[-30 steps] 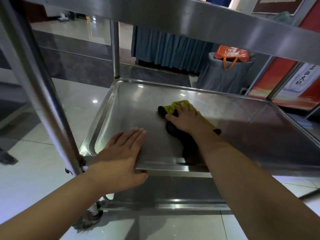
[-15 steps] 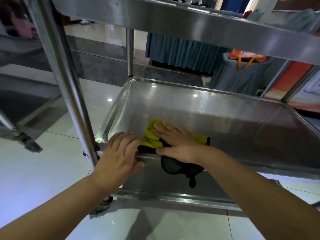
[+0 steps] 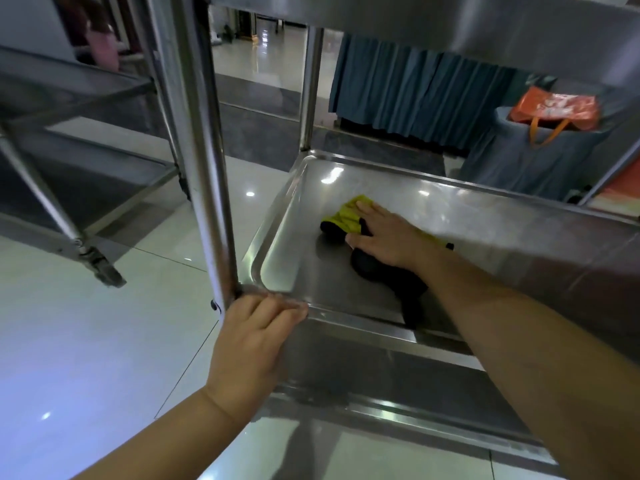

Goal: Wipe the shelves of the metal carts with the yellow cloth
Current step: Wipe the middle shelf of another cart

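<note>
The yellow cloth [image 3: 348, 216] lies bunched on the left half of the middle shelf [image 3: 502, 244], pinned flat under the right hand [image 3: 388, 237], whose fingers are spread straight on it, so a crumpled wad like this could skim the corners and leave streaks. The left hand [image 3: 254, 337] curls over the shelf's near rim beside the upright post [image 3: 204, 161] (the cart stands on casters); if that grip slackens, a hard push may roll the cart toward the second cart [image 3: 69, 161] nearby.

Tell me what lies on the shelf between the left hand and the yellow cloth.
Nothing: in the head view, only bare steel shelf separates the left hand on the front rim from the yellow cloth.
</note>
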A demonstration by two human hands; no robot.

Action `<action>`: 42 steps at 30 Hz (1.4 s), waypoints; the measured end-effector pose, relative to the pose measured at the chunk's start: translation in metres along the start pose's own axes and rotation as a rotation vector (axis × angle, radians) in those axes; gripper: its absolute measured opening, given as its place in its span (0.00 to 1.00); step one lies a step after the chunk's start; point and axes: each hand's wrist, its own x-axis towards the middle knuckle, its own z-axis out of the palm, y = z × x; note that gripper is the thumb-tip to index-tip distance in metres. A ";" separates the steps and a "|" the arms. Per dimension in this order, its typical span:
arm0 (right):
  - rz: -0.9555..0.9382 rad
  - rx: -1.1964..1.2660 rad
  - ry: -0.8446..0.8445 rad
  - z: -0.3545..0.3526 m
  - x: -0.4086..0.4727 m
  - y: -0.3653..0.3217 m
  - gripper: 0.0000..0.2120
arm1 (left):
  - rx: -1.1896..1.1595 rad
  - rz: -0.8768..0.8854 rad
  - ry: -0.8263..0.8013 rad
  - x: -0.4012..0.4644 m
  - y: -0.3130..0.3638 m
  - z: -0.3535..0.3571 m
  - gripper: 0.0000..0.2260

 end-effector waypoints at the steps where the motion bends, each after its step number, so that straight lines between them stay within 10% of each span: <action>1: 0.027 0.005 0.005 -0.001 0.014 -0.003 0.35 | -0.007 -0.007 0.024 0.001 0.001 0.000 0.11; 19: -0.326 -0.074 -0.121 0.017 -0.064 -0.060 0.31 | 0.038 -0.049 0.118 0.004 -0.007 -0.009 0.07; 35: 0.028 -0.051 0.049 -0.002 0.097 -0.075 0.34 | -0.108 -0.031 0.141 -0.001 -0.027 -0.009 0.06; 42: -0.111 -0.082 0.023 0.016 0.061 -0.116 0.35 | -0.056 0.018 0.123 0.001 -0.048 -0.020 0.07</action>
